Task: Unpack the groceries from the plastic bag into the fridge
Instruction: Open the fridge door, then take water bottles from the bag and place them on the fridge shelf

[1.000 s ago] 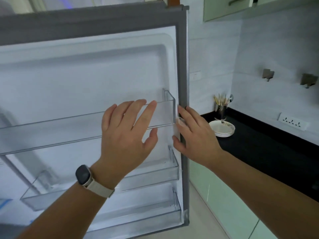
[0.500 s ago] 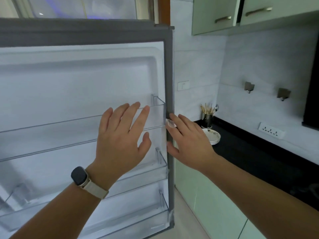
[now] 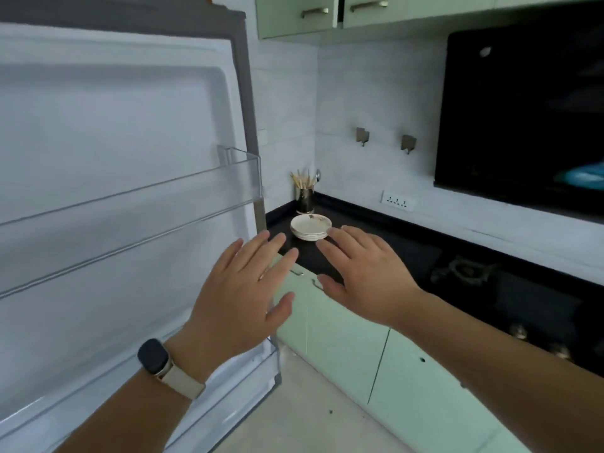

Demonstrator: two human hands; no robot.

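Both hands spread, holding nothing: left hand point(image 3: 243, 299), right hand point(image 3: 366, 273) | door point(image 3: 114, 142) open, shelves bare | bag out of view | step: fridge opened, I reckon | next: I find bag, grab first item

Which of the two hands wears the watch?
The left hand, in front of the fridge door: a dark watch sits on its wrist. The right hand's wrist is bare.
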